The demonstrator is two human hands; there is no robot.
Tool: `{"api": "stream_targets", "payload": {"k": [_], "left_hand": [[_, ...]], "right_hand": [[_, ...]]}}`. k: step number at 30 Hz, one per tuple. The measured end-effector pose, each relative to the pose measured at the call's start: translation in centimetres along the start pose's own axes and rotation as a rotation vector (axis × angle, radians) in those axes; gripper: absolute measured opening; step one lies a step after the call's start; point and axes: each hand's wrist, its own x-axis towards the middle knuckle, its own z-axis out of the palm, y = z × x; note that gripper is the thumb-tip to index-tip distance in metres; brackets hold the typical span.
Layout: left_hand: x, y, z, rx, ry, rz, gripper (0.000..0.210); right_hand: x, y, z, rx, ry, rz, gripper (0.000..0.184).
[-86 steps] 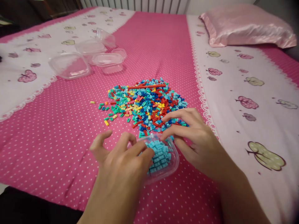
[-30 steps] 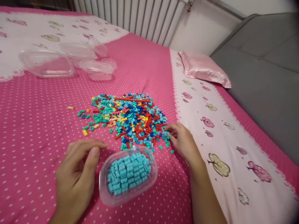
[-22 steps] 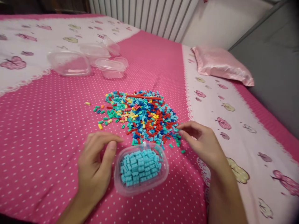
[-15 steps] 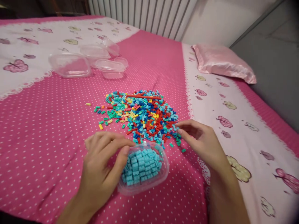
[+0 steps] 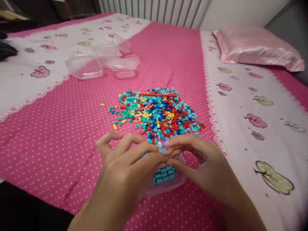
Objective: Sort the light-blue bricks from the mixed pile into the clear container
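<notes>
A: List contents, largest first.

B: Magenta fabric bed cover with white dots and white printed bands [image 5: 79,134]: spreads across most of the view. Pale pink satin pillow [image 5: 255,46]: lies at far right. Heap of small multicoloured plastic bricks [image 5: 163,115]: lies at centre. Group of clear plastic tubs [image 5: 85,67]: stands beyond the heap, to the left.

A: Report hands and grip.

B: Left hand [image 5: 127,170]: reaches over the container with bent fingers. Right hand [image 5: 207,163]: reaches in opposite, with thumb and forefinger close to the left fingertips. Cannot tell, for both, of any brick pinched there.

A: Continue downward in size.

B: Clear rounded plastic container [image 5: 166,190]: sits beneath both hands, just before the heap. Thin red plastic rod [image 5: 157,95]: lies across the heap's far edge. Light-blue ribbed plastic bricks [image 5: 165,175]: line the container in rows, partly hidden by fingers.
</notes>
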Motion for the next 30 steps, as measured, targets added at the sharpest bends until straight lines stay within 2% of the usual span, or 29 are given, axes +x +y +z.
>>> {"api": "stream_targets", "payload": {"k": [2, 5, 9, 14, 17, 21, 26, 30], "left_hand": [[-0.4, -0.3, -0.4, 0.008, -0.020, 0.000, 0.017], [-1.3, -0.7, -1.3, 0.011, -0.137, -0.001, 0.012], [-2.2, -0.7, -1.9, 0.060, -0.263, 0.006, 0.011], [-1.6, 0.2, -1.1, 0.095, -0.238, -0.007, 0.026], [-1.2, 0.5, -0.3, 0.118, -0.268, 0.028, 0.024], [-0.9, 0.6, 0.4, 0.160, -0.253, 0.003, 0.022], [-0.6, 0.5, 0.7, 0.213, -0.342, 0.099, 0.022], [-1.0, 0.5, 1.1, 0.241, -0.372, 0.075, 0.027]], "right_hand": [[-0.1, -0.2, 0.1, -0.019, -0.045, -0.008, 0.032], [-0.1, -0.5, 0.0, -0.069, -0.105, -0.032, 0.035], [-0.1, -0.6, -0.4, -0.150, -0.039, -0.063, 0.025], [0.0, -0.4, -0.6, -0.211, -0.015, -0.077, 0.021], [0.0, -0.4, -0.7, -0.255, -0.004, -0.070, 0.019], [0.0, -0.5, -0.9, -0.275, 0.015, -0.076, 0.016], [0.2, -0.6, -0.9, -0.278, 0.024, -0.078, 0.015], [0.2, -0.5, -0.9, -0.283, 0.030, -0.081, 0.014]]}}
